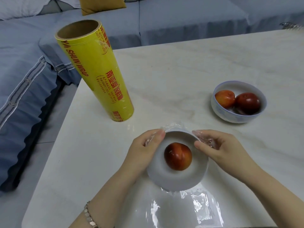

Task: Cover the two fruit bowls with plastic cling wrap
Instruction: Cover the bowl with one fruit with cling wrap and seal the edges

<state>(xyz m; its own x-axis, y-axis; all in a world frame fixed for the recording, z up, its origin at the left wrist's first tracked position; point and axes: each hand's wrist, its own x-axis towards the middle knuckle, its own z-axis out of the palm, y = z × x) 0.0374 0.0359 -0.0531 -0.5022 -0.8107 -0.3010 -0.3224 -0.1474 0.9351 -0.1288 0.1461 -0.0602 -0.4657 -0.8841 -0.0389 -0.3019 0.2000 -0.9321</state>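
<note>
Clear cling wrap [189, 209] lies stretched over the near bowl [177, 176], with loose film trailing toward the near bench edge and bunched along the far rim. Near bowl: white, one red fruit [178, 156] inside, sitting near the front of the bench [181, 71].

Left hand [144, 150]: grip closed on a gather of film at the left rim, thumb tip on the rim. Right hand [213, 145]: grip closed on crumpled film at the right rim, thumb pointing inward over the rim.

Judged step: first bowl, sealing phase; film is on, edges being pressed down round the wall. Far side and near flap look unfinished.

Second bowl [238, 102]: well apart to the right and further back, two red fruits [236, 100] in it, no film visible on it. Yellow roll [95, 71] stands upright at the left of the bench, apart from both bowls. Blue sofa [24, 79] beyond.

Next move, as judged: tuck the near flap under, smooth the rim all round, then take the roll and pull a fresh sheet for the second bowl.
</note>
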